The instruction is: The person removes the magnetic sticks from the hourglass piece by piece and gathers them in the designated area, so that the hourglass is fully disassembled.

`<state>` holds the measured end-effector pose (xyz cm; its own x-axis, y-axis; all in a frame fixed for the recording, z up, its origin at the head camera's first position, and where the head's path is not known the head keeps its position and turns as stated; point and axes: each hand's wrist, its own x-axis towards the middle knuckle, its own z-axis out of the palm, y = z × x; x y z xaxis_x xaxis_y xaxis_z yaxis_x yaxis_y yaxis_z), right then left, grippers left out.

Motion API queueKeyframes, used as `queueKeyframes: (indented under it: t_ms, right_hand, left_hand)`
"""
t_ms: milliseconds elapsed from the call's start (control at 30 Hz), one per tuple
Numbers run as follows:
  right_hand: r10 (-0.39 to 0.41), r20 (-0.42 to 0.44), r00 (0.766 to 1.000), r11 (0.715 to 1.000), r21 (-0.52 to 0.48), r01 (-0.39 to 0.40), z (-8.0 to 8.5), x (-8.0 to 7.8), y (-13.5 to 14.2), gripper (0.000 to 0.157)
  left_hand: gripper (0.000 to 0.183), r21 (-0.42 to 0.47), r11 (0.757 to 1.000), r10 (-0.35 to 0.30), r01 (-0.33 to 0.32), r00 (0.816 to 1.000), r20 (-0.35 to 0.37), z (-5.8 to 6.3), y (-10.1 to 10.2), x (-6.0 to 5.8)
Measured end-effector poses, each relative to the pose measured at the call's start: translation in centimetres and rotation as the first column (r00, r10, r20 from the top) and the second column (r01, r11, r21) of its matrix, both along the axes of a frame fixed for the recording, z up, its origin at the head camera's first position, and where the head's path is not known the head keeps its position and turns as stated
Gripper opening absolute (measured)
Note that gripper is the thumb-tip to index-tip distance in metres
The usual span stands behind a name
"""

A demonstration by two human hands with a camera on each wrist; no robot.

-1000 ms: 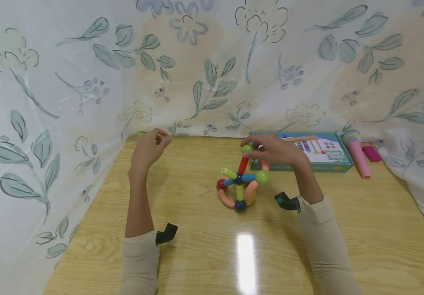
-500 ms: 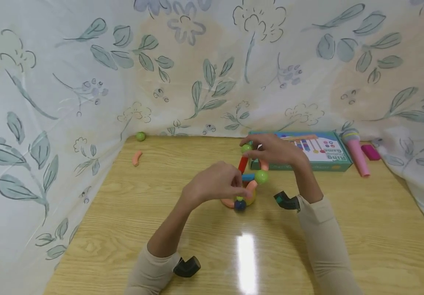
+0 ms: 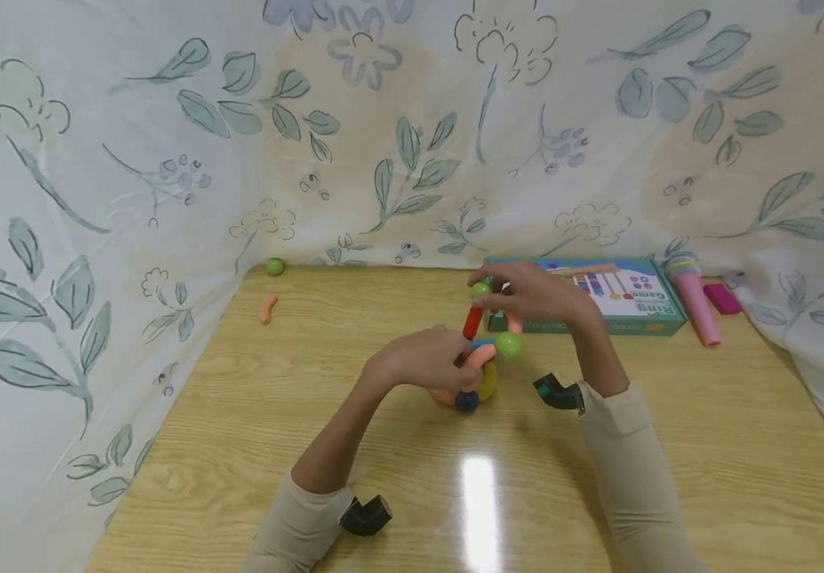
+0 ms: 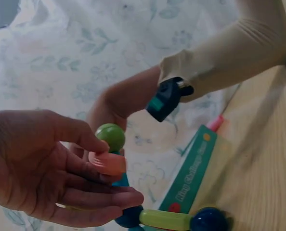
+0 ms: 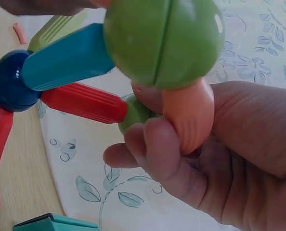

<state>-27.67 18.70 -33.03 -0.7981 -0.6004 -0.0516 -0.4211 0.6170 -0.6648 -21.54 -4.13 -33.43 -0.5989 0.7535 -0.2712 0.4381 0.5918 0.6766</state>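
Note:
A magnetic stick-and-ball toy stands on the table, its red rod point(image 3: 472, 321) rising to a green ball point(image 3: 481, 290). My right hand point(image 3: 537, 291) pinches that ball; in the right wrist view a salmon curved rod point(image 5: 191, 113) hangs from a nearer green ball point(image 5: 164, 41), against the fingers. Between thumb and fingers, my left hand point(image 3: 429, 358) pinches another salmon curved rod point(image 3: 480, 356), seen close in the left wrist view point(image 4: 108, 163). One end of it is near the toy's lower green ball point(image 3: 508, 344). The left hand hides much of the toy's middle. A dark blue ball point(image 3: 466, 400) shows at its front.
A loose green ball point(image 3: 274, 267) and a loose salmon curved rod point(image 3: 267, 309) lie at the back left of the table point(image 3: 297, 446). Behind the right hand sits a teal game box point(image 3: 627, 298). A pink toy microphone point(image 3: 698, 302) and a magenta block point(image 3: 722, 298) lie beside it.
My left hand has come from the back left to the toy, uncovering the loose ball and rod there, and now holds a curved rod beside the lower green ball. The right hand stays put.

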Motion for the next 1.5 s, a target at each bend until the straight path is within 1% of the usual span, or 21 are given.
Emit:
queueKeyframes:
  t_ms: [167,233,267,367,500,567,667,767,867,1000,1100,1167,1267,1400,1500]
  right_hand:
    - [0.001,-0.006,1.0,1.0,0.02,-0.001,0.1,0.0,-0.1,0.037]
    - [0.002,-0.013,1.0,1.0,0.025,-0.002,0.0,0.0,-0.2,0.037]
    - [0.003,-0.019,1.0,1.0,0.027,-0.002,0.0,0.0,-0.2,0.036]
    - [0.007,-0.031,1.0,1.0,0.026,-0.006,0.0,0.0,-0.3,0.036]
    - [0.006,-0.029,1.0,1.0,0.027,-0.005,0.1,0.1,-0.4,0.036]
    - [0.002,-0.027,1.0,1.0,0.028,-0.001,0.2,0.1,-0.3,0.037]
    - [0.003,-0.018,1.0,1.0,0.023,-0.003,0.4,0.0,-0.2,0.038]
    - [0.007,-0.019,1.0,1.0,0.026,-0.007,0.3,-0.1,0.0,0.039]
    - [0.024,-0.032,0.999,0.999,0.026,-0.023,0.2,-0.3,0.0,0.039]
    - [0.037,-0.04,0.998,0.999,0.036,-0.036,0.2,-0.4,-0.1,0.04]
    - [0.039,-0.044,0.998,0.998,0.043,-0.037,0.3,-0.4,-0.2,0.039]
    - [0.037,-0.046,0.998,0.998,0.046,-0.035,0.4,-0.4,-0.2,0.039]
    - [0.029,-0.037,0.999,0.998,0.05,-0.027,0.5,-0.4,-0.2,0.039]
    - [0.022,-0.029,0.999,0.998,0.054,-0.02,0.5,-0.4,-0.2,0.04]
    - [0.025,-0.024,0.999,0.999,0.048,-0.024,0.4,-0.4,-0.3,0.04]
  left_hand:
    - [0.014,0.04,0.995,0.085,-0.087,0.994,0.068,0.6,-0.9,-0.3]
    - [0.016,0.059,0.991,0.115,-0.12,0.991,0.072,0.8,-1.2,-0.4]
    - [0.018,0.066,0.989,0.126,-0.13,0.99,0.063,0.9,-1.3,-0.4]
    - [0.024,0.083,0.985,0.153,-0.154,0.988,0.019,1.1,-1.5,-0.4]
    - [0.035,0.11,0.981,0.166,-0.159,0.984,-0.057,1.2,-1.4,-0.3]
    - [0.039,0.124,0.979,0.177,-0.163,0.978,-0.109,1.2,-1.2,-0.3]
    - [0.037,0.14,0.976,0.195,-0.169,0.96,-0.2,1.2,-1.0,-0.3]
    - [0.039,0.151,0.978,0.183,-0.147,0.947,-0.264,1.3,-0.8,-0.4]
    - [0.039,0.148,0.983,0.15,-0.111,0.945,-0.291,1.3,-0.9,-0.5]
    - [0.033,0.135,0.989,0.099,-0.063,0.954,-0.284,1.4,-1.2,-0.6]
    - [0.03,0.127,0.99,0.094,-0.06,0.954,-0.283,1.7,-1.6,-0.6]
    - [0.03,0.125,0.989,0.112,-0.079,0.953,-0.283,2.0,-1.8,-0.6]
    - [0.028,0.119,0.985,0.155,-0.126,0.949,-0.273,2.3,-2.2,-0.6]
    - [0.026,0.13,0.974,0.212,-0.184,0.945,-0.251,2.3,-2.8,-0.8]
    - [0.028,0.137,0.965,0.252,-0.223,0.935,-0.25,2.3,-3.3,-1.0]
